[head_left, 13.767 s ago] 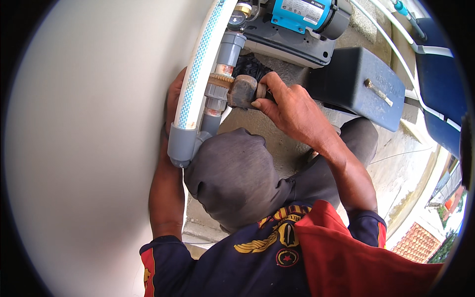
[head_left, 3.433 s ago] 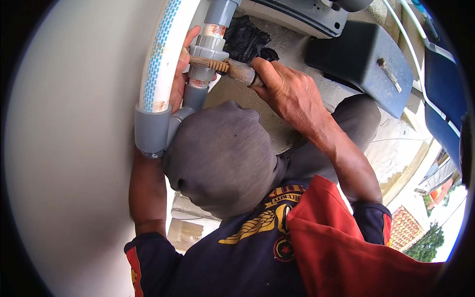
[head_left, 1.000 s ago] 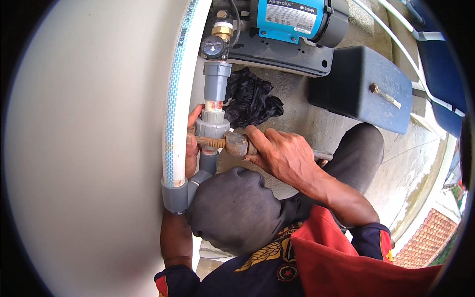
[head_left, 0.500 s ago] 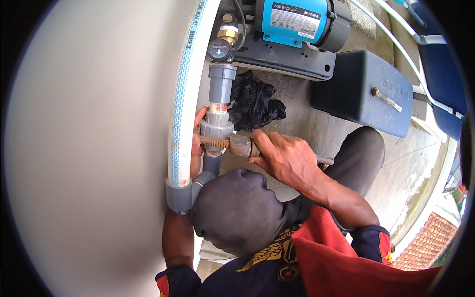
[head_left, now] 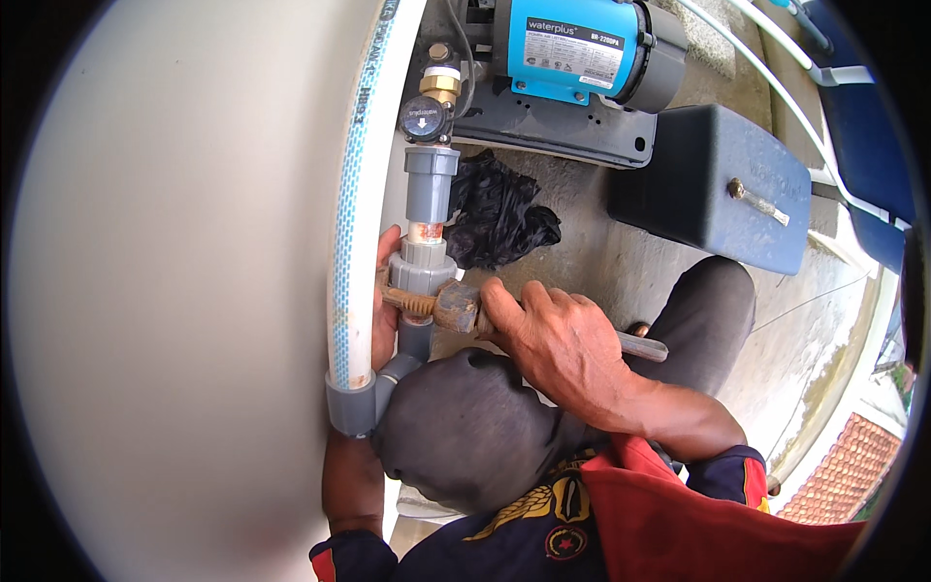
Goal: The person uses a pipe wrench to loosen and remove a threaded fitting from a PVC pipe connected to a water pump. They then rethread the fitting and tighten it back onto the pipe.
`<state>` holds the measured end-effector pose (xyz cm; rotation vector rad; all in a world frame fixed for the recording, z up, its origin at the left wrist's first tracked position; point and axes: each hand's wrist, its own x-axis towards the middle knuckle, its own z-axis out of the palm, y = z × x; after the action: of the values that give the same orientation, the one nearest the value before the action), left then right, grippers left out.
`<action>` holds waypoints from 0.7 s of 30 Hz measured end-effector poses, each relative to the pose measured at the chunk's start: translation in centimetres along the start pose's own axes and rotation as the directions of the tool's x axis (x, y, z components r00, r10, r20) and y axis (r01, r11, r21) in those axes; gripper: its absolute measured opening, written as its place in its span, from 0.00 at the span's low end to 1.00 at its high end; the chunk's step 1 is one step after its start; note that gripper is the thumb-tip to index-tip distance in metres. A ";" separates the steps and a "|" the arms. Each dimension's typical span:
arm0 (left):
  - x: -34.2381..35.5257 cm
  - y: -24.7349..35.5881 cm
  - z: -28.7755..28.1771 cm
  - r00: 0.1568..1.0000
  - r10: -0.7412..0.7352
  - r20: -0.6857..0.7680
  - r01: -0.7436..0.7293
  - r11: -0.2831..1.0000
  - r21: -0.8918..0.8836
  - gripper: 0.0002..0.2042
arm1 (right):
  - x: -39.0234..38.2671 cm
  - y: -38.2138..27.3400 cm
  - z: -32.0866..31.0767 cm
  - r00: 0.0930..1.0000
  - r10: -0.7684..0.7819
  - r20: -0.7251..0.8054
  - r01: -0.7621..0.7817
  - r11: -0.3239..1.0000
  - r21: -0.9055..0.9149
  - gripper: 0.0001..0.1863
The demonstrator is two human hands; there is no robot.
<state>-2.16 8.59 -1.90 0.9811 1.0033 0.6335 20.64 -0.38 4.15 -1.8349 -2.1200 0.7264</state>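
My right hand is wrapped round the handle of a rusty pipe wrench, whose bare handle end sticks out to the right. The wrench's toothed jaw lies across the lower part of a grey plastic union fitting on the upright pipe. Behind that fitting is my left hand, mostly hidden by a white pipe with a blue pattern. Its fingers rise beside the fitting and the jaw end; their grip cannot be made out. Above the union come a grey socket and a black-and-brass valve.
A blue pump motor sits on a black base at the top. Below it lie a crumpled black plastic bag and a dark blue cover box. A pale wall fills the left. My bent knees flank the wrench.
The wrench handle and my right hand have swung slightly toward me. The view has shifted, so the pipes and pump sit a little lower. My left hand stays behind the fitting.
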 end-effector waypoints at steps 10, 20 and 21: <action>0.0 1.0 0.1 0.987 -0.013 0.160 -0.008 0.991 0.132 0.56 | 0.2 3.9 3.7 0.998 -0.037 -0.055 0.047 0.982 0.182 0.20; -0.2 -0.2 -0.2 0.995 -0.033 0.094 0.026 0.996 0.084 0.56 | 0.3 4.8 4.6 0.996 -0.058 -0.065 0.070 0.978 0.197 0.19; -0.1 -0.1 -0.3 0.993 -0.045 0.108 0.036 0.996 0.083 0.56 | 0.4 4.9 4.8 0.996 -0.059 -0.065 0.071 0.975 0.212 0.19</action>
<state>-2.52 8.57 -2.02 1.0529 0.9548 0.5025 22.42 -0.60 -2.46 -1.6469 -1.9703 0.8390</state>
